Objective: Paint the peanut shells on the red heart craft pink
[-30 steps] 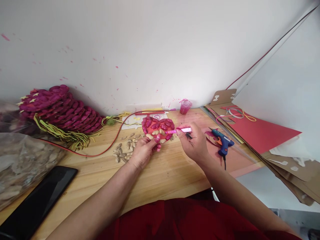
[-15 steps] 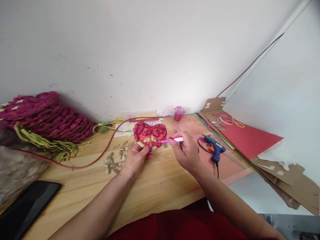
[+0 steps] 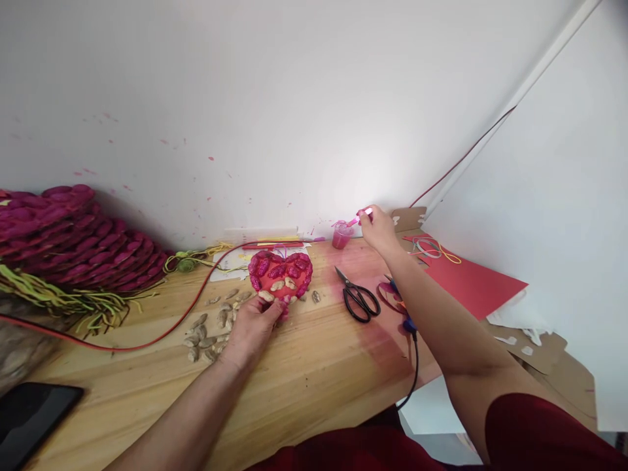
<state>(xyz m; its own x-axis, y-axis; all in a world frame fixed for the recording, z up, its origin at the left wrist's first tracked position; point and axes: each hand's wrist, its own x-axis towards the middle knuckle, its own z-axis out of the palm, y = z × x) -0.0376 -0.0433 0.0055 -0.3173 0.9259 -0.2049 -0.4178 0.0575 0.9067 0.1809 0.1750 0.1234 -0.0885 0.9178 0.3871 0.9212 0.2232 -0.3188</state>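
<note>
A red heart-shaped piece (image 3: pixel 269 278) rests on the wooden table, edged with peanuts painted magenta; several peanuts at its middle and lower edge are unpainted. My left hand (image 3: pixel 258 320) pinches its lower edge between thumb and fingers. Over by the wall, my right hand (image 3: pixel 377 227) grips a paintbrush (image 3: pixel 360 217) with a white and pink handle. The brush's tip is at the mouth of a clear cup of magenta paint (image 3: pixel 340 238); how deep it reaches I cannot tell. Loose unpainted peanuts (image 3: pixel 201 335) lie left of my left hand.
Black-handled scissors (image 3: pixel 360 302) lie right of the heart. A glue gun (image 3: pixel 408 323) is partly behind my right forearm. A red cord (image 3: pixel 196 304) crosses the table. Stacked magenta peanut pieces (image 3: pixel 93 242) and a phone (image 3: pixel 39 418) are at left, red card (image 3: pixel 481 275) at right.
My right hand has moved with the paintbrush from the heart's right edge up to the paint cup, uncovering the scissors. My left hand still holds the heart. The view has shifted right.
</note>
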